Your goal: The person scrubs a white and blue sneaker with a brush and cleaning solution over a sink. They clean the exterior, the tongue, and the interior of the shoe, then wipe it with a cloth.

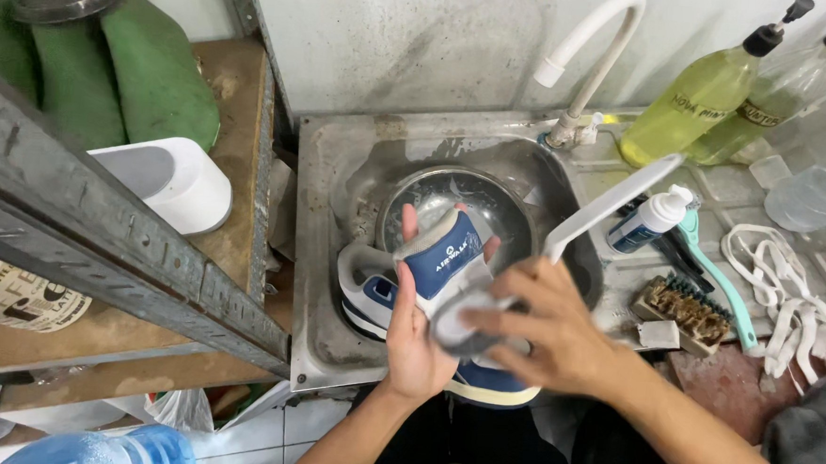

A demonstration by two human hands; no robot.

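Over the sink (336, 256), both hands hold a shoe (449, 262) beside a brush (686, 317)

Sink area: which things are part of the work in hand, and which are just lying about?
In hand: blue-and-white shoe, held by left hand; white-handled brush in right hand; second shoe; metal bowl.

Lying about: white laces, wooden brush, yellow soap bottle, green insoles.
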